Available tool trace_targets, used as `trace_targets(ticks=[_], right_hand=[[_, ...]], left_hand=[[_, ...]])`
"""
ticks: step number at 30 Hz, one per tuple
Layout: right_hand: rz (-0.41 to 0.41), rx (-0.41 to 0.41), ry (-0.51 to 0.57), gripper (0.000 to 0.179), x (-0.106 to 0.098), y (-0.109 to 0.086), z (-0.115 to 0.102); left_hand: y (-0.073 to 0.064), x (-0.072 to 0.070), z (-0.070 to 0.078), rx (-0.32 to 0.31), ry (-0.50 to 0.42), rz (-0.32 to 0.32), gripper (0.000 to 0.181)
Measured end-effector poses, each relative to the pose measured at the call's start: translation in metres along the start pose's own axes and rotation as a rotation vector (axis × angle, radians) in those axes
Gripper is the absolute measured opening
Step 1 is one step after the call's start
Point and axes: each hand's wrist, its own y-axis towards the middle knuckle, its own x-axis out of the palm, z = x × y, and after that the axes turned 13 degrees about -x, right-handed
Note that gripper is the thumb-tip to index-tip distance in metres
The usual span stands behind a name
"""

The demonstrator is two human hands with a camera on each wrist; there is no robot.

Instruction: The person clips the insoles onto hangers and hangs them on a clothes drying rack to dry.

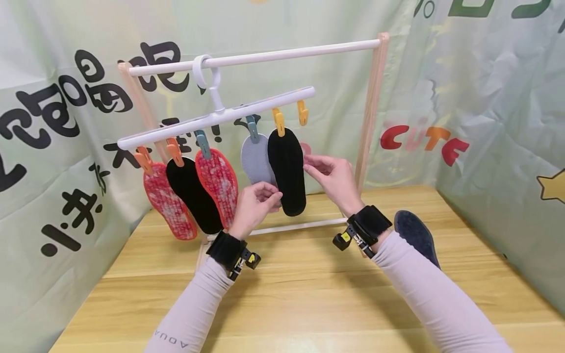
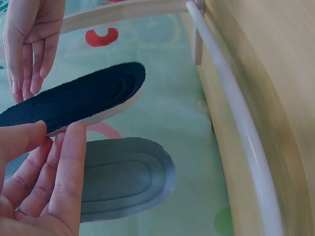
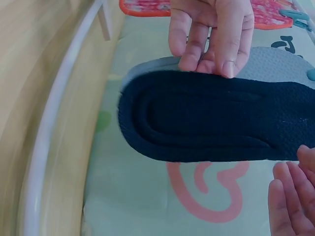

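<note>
A black insole (image 1: 288,171) hangs toe-up from a yellow clip (image 1: 279,123) on a white clip hanger (image 1: 265,105). My left hand (image 1: 256,203) pinches its left edge low down, thumb in front and fingers behind. Higher on the opposite edge, my right hand (image 1: 334,179) holds it between thumb and index fingertips, the other fingers loosely extended. Just behind and to the left hangs a grey insole (image 1: 256,159) from a blue clip (image 1: 252,130); its lower end is hidden by my left hand in the head view. In the right wrist view the black insole (image 3: 197,118) shows its ridged heel.
Further left hang a red-patterned insole (image 1: 169,201), another black insole (image 1: 194,196) and a second red-patterned one (image 1: 218,181). An unused yellow clip (image 1: 302,113) is at the hanger's right end. The wooden rack (image 1: 372,108) stands on the table (image 1: 300,289); a dark insole (image 1: 415,235) lies right.
</note>
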Motion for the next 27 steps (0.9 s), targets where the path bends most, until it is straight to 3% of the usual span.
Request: trace_targets(ticks=[7, 16, 27], right_hand=[[-0.02, 0.007, -0.029, 0.029, -0.004, -0.006, 0.006], [-0.07, 0.03, -0.079, 0.028, -0.008, -0.015, 0.012], [-0.147, 0.07, -0.063, 0.032, -0.02, -0.029, 0.016]], left_hand=[[-0.001, 0.006, -0.002, -0.002, 0.032, -0.011, 0.011], [-0.003, 0.018, -0.001, 0.008, 0.056, -0.07, 0.015], [-0.004, 0.036, -0.002, 0.015, 0.118, -0.111, 0.017]])
